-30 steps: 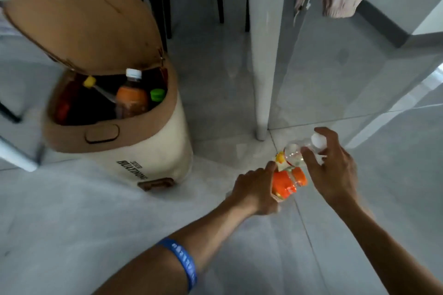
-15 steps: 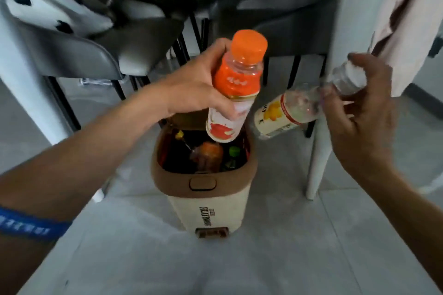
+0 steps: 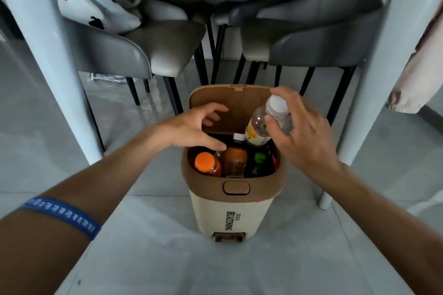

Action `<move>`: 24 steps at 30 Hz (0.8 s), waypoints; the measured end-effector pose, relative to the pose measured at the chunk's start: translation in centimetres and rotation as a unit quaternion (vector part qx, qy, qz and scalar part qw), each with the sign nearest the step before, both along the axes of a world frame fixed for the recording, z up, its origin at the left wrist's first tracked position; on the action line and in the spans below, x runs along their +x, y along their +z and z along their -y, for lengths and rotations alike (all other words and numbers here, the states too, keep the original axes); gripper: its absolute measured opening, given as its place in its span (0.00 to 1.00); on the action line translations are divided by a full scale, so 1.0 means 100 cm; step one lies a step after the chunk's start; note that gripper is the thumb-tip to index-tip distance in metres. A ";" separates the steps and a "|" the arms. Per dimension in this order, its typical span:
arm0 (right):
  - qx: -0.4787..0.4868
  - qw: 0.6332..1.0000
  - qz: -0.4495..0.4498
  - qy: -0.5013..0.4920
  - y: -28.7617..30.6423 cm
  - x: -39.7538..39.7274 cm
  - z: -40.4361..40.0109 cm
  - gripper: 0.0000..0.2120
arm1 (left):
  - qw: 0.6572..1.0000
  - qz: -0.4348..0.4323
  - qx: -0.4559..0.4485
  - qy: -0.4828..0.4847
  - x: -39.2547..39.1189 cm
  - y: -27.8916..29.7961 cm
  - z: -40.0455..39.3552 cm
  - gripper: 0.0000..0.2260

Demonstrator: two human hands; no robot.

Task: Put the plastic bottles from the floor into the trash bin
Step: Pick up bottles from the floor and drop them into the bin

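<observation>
A cream trash bin [image 3: 227, 213] with a brown rim and raised lid stands on the floor in front of me. Inside stand several bottles, among them an orange-capped bottle [image 3: 206, 163] at the left, an amber one [image 3: 236, 160] in the middle and a green-capped one [image 3: 259, 159]. My left hand [image 3: 191, 128] hovers over the bin's left side, fingers spread and holding nothing. My right hand [image 3: 302, 132] grips a clear bottle with a white cap [image 3: 260, 127] near its neck, tilted base-down over the bin's right side.
The bin sits under a white table; one table leg [image 3: 48, 55] stands at the left and another [image 3: 369, 84] at the right. Two grey chairs [image 3: 148, 50] are tucked in behind. A pale cloth [image 3: 422, 67] hangs at the right. Grey floor tiles surround the bin.
My left hand has let go of the orange-capped bottle, which now stands inside the bin. My right hand has carried the clear bottle down over the bin opening.
</observation>
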State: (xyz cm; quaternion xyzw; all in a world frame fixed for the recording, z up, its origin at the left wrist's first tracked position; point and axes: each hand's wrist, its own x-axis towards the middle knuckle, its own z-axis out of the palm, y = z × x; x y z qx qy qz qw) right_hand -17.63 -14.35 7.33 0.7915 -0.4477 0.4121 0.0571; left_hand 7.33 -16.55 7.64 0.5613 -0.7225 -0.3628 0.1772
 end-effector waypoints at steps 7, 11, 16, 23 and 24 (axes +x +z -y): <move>0.047 0.992 0.114 0.007 0.012 0.000 0.009 0.18 | 0.980 0.195 -0.026 -0.019 -0.021 -0.032 0.008 0.16; 0.028 0.993 0.116 -0.018 0.013 -0.012 0.012 0.18 | 0.986 0.169 -0.011 0.000 -0.040 -0.034 0.019 0.19; 0.044 0.985 0.161 -0.035 0.010 -0.032 0.013 0.19 | 0.979 0.200 0.034 -0.016 -0.082 -0.039 0.037 0.31; 0.055 0.988 0.141 0.018 -0.010 -0.039 0.011 0.21 | 0.989 0.108 0.105 -0.014 -0.060 -0.021 0.033 0.12; 0.058 0.987 0.146 0.024 -0.011 -0.037 0.012 0.21 | 0.987 0.086 0.135 -0.013 -0.055 -0.019 0.033 0.10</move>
